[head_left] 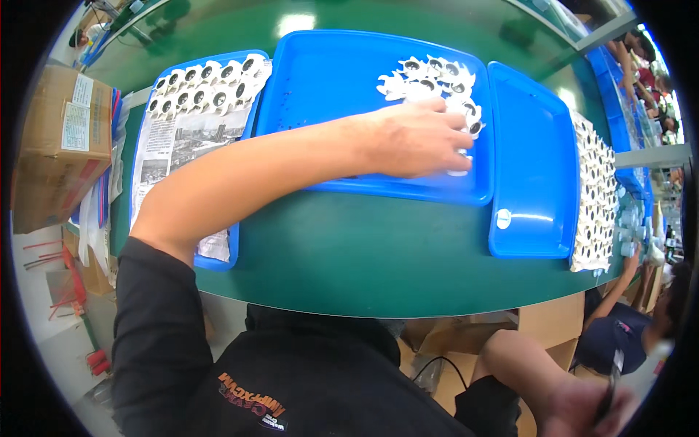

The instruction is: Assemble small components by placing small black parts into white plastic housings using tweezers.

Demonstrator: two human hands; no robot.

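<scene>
My left hand (420, 140) reaches across the large blue tray (328, 87) in the middle. Its fingers are curled down, and a bit of a white part (459, 172) shows under the fingertips. Several white, finned fan wheels (437, 67) with dark round centres lie around and beyond that hand, partly covered by it. Away from the table at the lower right, my right hand (582, 408) is closed around a slim tool (614, 379) with a dark handle and a shiny metal tip. Blur hides the tool's exact kind.
On the left, a blue tray (231, 251) holds newspaper (196, 146) with rows of fan wheels (207, 73). A narrower blue tray (535, 167) on the right has a small white disc (503, 218); more white parts (595, 197) line up beside it. A cardboard box (62, 146) stands far left. Other people sit at right.
</scene>
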